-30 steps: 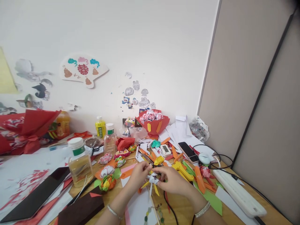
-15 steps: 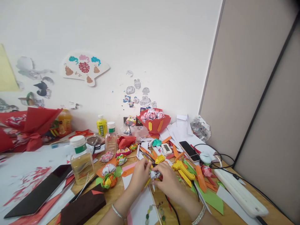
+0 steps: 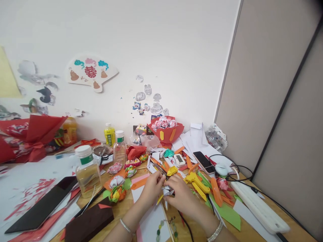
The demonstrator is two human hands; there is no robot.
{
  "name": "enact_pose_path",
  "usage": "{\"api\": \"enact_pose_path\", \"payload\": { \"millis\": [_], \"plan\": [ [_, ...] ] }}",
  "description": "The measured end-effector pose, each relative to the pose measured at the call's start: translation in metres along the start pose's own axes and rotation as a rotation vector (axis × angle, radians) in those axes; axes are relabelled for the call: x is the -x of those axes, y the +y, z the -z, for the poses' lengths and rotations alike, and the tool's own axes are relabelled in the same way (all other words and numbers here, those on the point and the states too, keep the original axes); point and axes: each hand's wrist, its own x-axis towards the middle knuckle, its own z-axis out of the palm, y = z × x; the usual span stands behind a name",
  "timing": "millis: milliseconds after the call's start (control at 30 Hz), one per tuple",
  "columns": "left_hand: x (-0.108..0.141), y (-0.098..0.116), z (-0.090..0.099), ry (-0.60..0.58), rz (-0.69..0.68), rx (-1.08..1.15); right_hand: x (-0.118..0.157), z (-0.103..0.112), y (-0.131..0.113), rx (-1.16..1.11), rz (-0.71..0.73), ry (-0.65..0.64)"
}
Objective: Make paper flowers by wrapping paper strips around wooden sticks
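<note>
Close together above the middle of the table, my two hands work on a small piece of white and yellow folded paper (image 3: 167, 191). My left hand (image 3: 152, 188) pinches at its upper edge with thumb and forefinger; the exact grip is partly hidden. Curled around the paper's right side is my right hand (image 3: 180, 193), its thumb below and its fingers on top. A thin wooden stick (image 3: 168, 220) runs down from beneath the paper toward the near edge. Left of my hands lie several crumpled paper flowers (image 3: 117, 194) in white, pink, orange and green.
A yellow glue gun (image 3: 196, 182) lies right of my hands, its black cable hanging near my right wrist. Coloured paper scraps surround a white timer (image 3: 179, 160), a phone (image 3: 204, 162) and a white power strip (image 3: 259, 205). Leftward stand a clear bottle (image 3: 87, 174) and a black tablet (image 3: 44, 203).
My left fingers have shifted slightly up and right along the paper's upper edge and closed into a tighter pinch. More of the white paper shows below my fingers.
</note>
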Motion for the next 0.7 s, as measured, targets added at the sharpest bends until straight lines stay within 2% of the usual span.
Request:
{"api": "enact_pose_path", "payload": {
  "millis": [467,567,700],
  "plan": [
    [0.000,0.003,0.003,0.050,0.030,0.039,0.001,-0.001,0.000,0.068,0.058,0.011],
    [-0.003,-0.001,0.005,0.091,0.009,0.107,-0.001,0.007,0.002,-0.006,0.051,0.141],
    [-0.004,-0.006,0.006,0.155,-0.009,0.203,-0.004,0.012,0.009,-0.059,-0.039,0.354]
  ]
}}
